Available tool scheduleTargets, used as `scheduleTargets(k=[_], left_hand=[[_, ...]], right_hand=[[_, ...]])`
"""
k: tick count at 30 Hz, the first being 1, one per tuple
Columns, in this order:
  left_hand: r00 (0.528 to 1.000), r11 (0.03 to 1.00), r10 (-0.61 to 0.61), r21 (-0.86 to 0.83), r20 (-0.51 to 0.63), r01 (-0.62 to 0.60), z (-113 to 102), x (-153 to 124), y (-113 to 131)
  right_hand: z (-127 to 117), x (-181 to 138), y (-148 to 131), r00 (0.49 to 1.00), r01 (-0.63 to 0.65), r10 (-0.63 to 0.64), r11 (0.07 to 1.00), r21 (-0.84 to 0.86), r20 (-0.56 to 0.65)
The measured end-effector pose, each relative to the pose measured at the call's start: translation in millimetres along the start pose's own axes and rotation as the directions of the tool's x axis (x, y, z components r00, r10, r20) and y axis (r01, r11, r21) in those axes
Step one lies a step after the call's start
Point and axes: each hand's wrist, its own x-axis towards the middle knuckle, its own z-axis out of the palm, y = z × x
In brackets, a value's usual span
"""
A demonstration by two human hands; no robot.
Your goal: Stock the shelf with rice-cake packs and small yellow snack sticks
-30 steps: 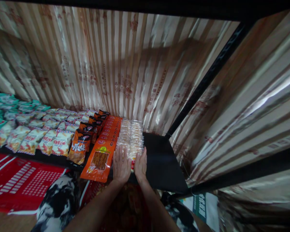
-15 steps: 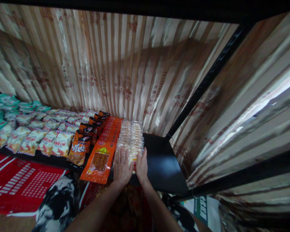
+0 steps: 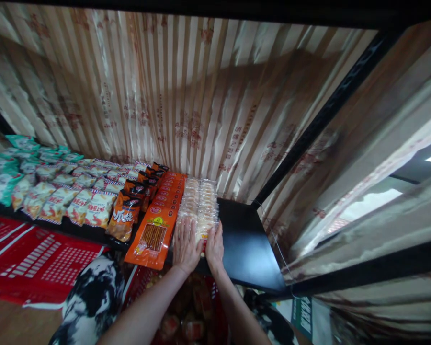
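Two rows of clear-wrapped, pale snack packs [image 3: 200, 199] run from front to back on the black shelf [image 3: 247, 244]. My left hand [image 3: 187, 245] lies flat over the front of the left row, fingers stretched out. Against the right side of the right row rests my right hand [image 3: 214, 247], its fingers extended along the packs. A bit of red and yellow print shows between the hands. Just left of them lie overlapping orange snack packets [image 3: 153, 237] with a window showing brown sticks; the left hand is close beside these.
Orange-and-black bags [image 3: 124, 215], white snack bags [image 3: 98, 208] and green bags [image 3: 5, 187] line the shelf leftward. Below stand a red basket [image 3: 57, 258] and another with packaged goods [image 3: 194, 328]. A black post [image 3: 309, 127] rises at right before a striped curtain [image 3: 187, 86].
The view has shifted slightly, so the shelf and goods appear a little further right. Both hands keep nearly the same place on the clear-wrapped packs.
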Motion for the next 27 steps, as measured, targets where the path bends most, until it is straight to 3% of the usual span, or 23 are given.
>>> scheduleTargets(k=[10, 19, 27], left_hand=[[1.000, 1.000, 0.015, 0.007, -0.005, -0.015, 0, -1, -2], [1.000, 1.000, -0.003, 0.004, -0.002, 0.003, -1, -1, 0], [0.998, 0.999, 0.050, -0.019, -0.024, -0.050, -6, -3, 1]], right_hand=[[-4, -7, 3, 0.999, 0.023, -0.023, 1.000, -0.005, -0.023], [-5, -10, -1, 0.999, -0.017, 0.017, 1.000, -0.009, 0.052], [-18, -26, -4, 0.987, 0.099, -0.104, 0.994, -0.053, -0.118]])
